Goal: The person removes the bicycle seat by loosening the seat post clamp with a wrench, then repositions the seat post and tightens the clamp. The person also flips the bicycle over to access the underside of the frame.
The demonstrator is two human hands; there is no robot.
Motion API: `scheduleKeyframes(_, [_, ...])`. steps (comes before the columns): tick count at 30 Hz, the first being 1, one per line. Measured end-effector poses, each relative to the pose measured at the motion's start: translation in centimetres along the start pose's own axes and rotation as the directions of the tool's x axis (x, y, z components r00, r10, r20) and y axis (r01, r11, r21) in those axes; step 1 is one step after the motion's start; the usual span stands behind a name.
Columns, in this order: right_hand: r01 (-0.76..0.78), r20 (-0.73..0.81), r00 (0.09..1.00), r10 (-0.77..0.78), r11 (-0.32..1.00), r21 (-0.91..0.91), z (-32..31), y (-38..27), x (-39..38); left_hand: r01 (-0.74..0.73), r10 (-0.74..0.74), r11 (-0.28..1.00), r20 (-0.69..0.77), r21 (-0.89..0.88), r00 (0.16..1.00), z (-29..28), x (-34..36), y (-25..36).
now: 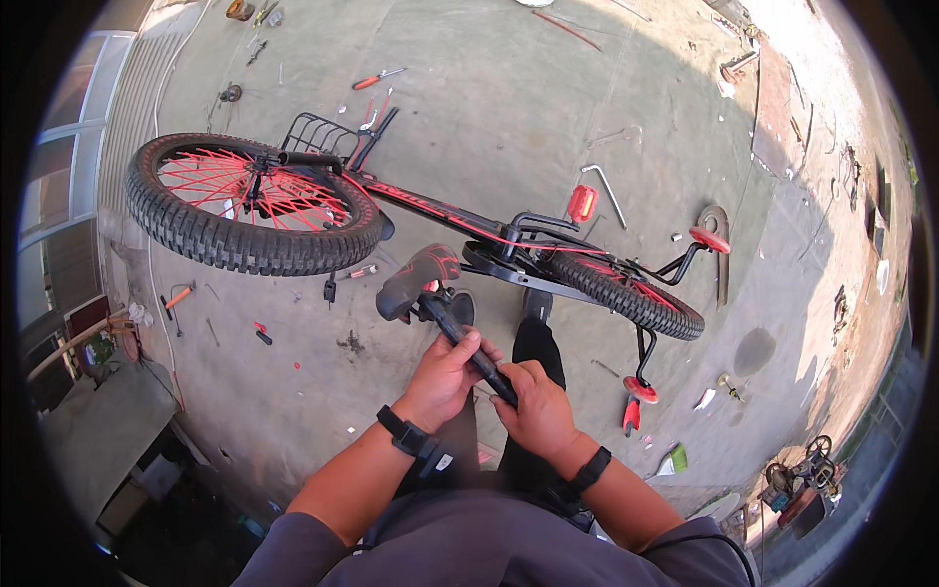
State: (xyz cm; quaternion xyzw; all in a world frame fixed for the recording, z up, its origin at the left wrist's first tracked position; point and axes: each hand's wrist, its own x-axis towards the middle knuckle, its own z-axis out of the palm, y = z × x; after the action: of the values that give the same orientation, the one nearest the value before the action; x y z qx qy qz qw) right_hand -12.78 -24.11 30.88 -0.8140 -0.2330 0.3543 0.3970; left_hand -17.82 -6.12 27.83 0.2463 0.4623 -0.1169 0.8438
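Both of my hands are on a black seatpost topped by a dark saddle with red trim. My left hand is closed around the middle of the post, with the thumb along its upper side. Close to the post's lower end, my right hand has its fingers pinched on it. Just beyond the saddle is a black and red bicycle, leaning over. Its front wheel points left, and its rear wheel with red training wheels lies to the right.
A red-handled screwdriver, a bent metal bar and a hammer lie on the concrete floor. A table stands at the lower left. At the far right is a small machine with wheels.
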Motion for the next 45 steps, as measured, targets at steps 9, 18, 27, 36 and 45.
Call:
scheduleKeyframes(9, [-0.054, -0.009, 0.999, 0.054, 0.999, 0.007, -8.9, 10.1, 11.9, -0.101, 0.268, 0.895, -0.343, 0.435, 0.900, -1.5, 3.1, 1.9])
scheduleKeyframes(18, [-0.085, 0.285, 0.931, 0.229, 0.894, -0.441, -3.7, 14.7, 30.4, -0.009, 0.277, 0.804, -0.362, 0.594, 0.890, -5.2, 4.6, 3.9])
scheduleKeyframes(27, [-0.156, 0.325, 0.873, 0.363, 0.840, -0.520, -2.2, 16.4, 31.9, -0.103, 0.357, 0.717, -0.236, 0.689, 0.904, -5.5, 7.2, 5.9])
scheduleKeyframes(36, [-0.305, 0.243, 0.852, 0.464, 0.816, -0.491, -0.9, 14.9, 28.8, -0.140, 0.369, 0.829, -0.342, 0.541, 0.864, -3.1, 11.8, 10.1])
scheduleKeyframes(45, [-0.460, 0.150, 0.823, 0.548, 0.798, -0.390, 0.8, 13.5, 26.8, -0.149, 0.325, 0.924, -0.521, 0.351, 0.790, -2.1, 17.8, 14.1])
